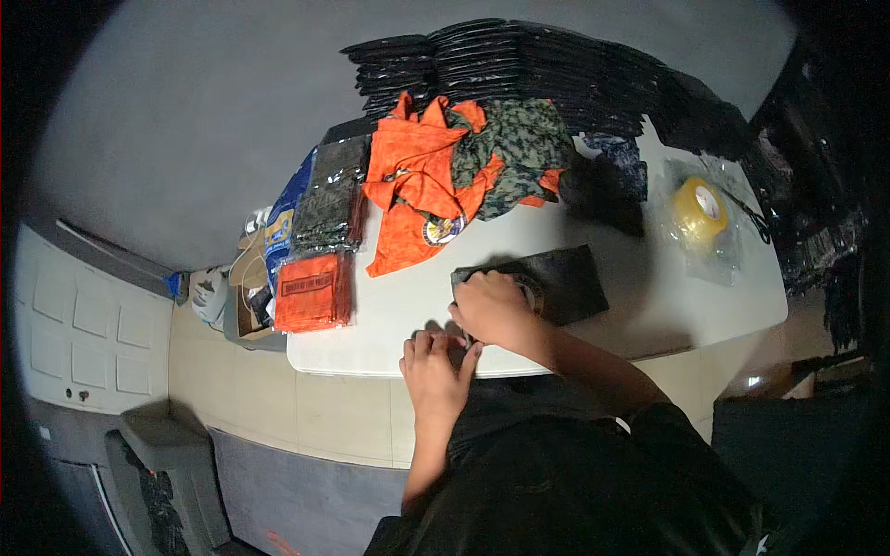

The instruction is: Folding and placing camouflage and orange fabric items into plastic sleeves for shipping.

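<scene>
At frame centre, a folded black garment [575,284] lies on the counter [394,320], its long axis rising rightward from our right hand [493,308], the nearer, covering its left end; our left hand [434,372] curls just below. Whether either grip pinches cloth, we cannot tell.

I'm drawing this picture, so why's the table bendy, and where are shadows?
Head view: the fisheye lens bows the white table's front edge; also in head view, shadows lie by the left hand and right of the dark folded bundle.
</scene>
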The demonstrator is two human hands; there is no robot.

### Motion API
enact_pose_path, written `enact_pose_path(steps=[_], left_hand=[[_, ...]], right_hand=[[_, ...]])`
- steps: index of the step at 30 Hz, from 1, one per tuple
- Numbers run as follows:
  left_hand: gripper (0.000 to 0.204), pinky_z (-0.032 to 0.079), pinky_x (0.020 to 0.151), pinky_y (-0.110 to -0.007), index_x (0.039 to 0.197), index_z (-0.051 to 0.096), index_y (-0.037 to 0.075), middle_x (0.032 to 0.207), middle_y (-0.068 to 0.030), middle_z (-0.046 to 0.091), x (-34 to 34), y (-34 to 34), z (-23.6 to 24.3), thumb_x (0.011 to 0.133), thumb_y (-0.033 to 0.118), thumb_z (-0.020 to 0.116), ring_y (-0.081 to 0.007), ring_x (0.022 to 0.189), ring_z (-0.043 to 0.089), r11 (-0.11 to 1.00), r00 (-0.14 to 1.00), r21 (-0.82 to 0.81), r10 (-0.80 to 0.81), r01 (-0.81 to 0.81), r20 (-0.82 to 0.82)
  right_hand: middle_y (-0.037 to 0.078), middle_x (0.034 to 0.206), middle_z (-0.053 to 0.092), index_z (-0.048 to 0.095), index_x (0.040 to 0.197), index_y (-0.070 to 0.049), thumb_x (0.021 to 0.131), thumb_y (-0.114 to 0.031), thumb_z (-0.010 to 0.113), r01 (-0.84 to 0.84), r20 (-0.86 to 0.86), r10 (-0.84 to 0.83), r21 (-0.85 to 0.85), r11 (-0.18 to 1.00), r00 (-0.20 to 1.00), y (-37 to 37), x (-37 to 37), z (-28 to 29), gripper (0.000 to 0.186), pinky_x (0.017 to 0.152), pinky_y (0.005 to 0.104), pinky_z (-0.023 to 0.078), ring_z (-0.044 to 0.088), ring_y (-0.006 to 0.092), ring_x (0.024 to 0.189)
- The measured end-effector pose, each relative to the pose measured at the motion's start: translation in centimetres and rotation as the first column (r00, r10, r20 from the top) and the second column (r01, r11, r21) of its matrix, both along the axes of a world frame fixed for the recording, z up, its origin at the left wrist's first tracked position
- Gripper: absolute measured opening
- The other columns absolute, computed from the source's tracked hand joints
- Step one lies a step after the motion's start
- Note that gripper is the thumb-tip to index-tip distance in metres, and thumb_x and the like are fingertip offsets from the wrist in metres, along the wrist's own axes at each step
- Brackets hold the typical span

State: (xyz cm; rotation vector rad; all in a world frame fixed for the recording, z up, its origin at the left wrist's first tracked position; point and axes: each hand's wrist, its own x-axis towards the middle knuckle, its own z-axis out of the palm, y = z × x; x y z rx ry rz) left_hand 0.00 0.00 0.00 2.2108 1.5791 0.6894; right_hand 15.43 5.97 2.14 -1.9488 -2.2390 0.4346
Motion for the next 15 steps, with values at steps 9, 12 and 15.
enact_pose_path(steps=[9, 12, 15], left_hand=[[0.023, 0.051, 0.077, -0.042, 0.095, 0.067, 0.000, 0.091, -0.0151, 0.071, 1.3, 1.1, 1.0, 0.083, 0.012, 0.081, -0.0366, 0.084, 0.065, 0.992, 0.957, 0.124, -0.066, 0.032, 0.281], [0.021, 0.052, 0.079, -0.033, 0.095, 0.067, 0.000, 0.094, -0.0133, 0.073, 3.1, 0.5, 2.2, 0.084, 0.008, 0.082, -0.0239, 0.085, 0.068, 0.978, 0.857, 0.187, -0.174, 0.093, 0.486], [0.020, 0.053, 0.080, -0.033, 0.094, 0.067, 0.000, 0.095, -0.0128, 0.073, 4.4, 0.2, 2.1, 0.084, 0.008, 0.082, -0.0226, 0.087, 0.069, 0.948, 0.791, 0.265, -0.296, 0.175, 0.535]], right_hand=[[0.025, 0.080, 0.072, 0.076, 0.083, 0.002, 0.089, -0.031, 0.064, 0.054, -0.205, -0.038, 0.075, 0.996, 0.978, 0.2, 0.6, 2.3, 0.036, 0.077, 0.0496, 0.059, 0.073, 0.0432, 0.078], [0.026, 0.080, 0.069, 0.071, 0.085, 0.004, 0.092, -0.027, 0.062, 0.052, -0.515, -0.031, 0.027, 0.998, 0.857, -0.2, 4.4, 2.8, 0.033, 0.074, 0.0484, 0.055, 0.071, 0.0417, 0.080], [0.019, 0.076, 0.067, 0.070, 0.097, 0.002, 0.097, -0.029, 0.060, 0.098, -0.645, -0.008, 0.104, 0.990, 0.764, -1.3, 10.1, 0.9, 0.033, 0.064, 0.0438, 0.053, 0.067, 0.0268, 0.069]])
